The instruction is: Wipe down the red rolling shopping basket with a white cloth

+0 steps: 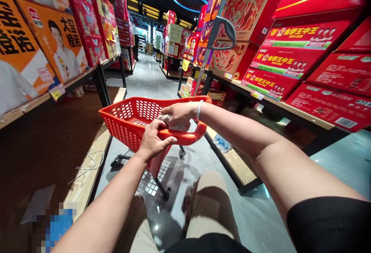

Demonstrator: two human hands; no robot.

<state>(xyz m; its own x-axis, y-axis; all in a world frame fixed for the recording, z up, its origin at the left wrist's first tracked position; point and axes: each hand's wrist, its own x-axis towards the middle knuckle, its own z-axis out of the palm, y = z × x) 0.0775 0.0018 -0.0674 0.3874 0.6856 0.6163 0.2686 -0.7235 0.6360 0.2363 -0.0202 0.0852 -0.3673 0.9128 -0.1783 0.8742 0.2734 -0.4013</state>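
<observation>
- You are wiping the near rim of the red shopping basket (136,119), which stands on its wheeled frame in the aisle floor between two runs of shelves.
- Your right hand (178,114) lies on top of the rim, its grip folded shut around a bunched pale cloth (171,123); the cloth is pressed between palm and plastic.
- Your left hand (153,141) sits just below and in front of it, fingers wrapped over the outer lip of the same rim, thumb along the edge, steadying the basket.
- The two hands are touching or nearly so; you cannot tell which from this angle.
- The step in hand looks like cleaning the rim. The next move calls for sliding the cloth along the edge while the left grip holds firm, since the castors would probably let the basket roll away.
- The grey pull handle (224,29) rises behind the basket, untouched.
- Red gift boxes (285,61) fill the shelf to your right, orange cartons (37,48) the left.
</observation>
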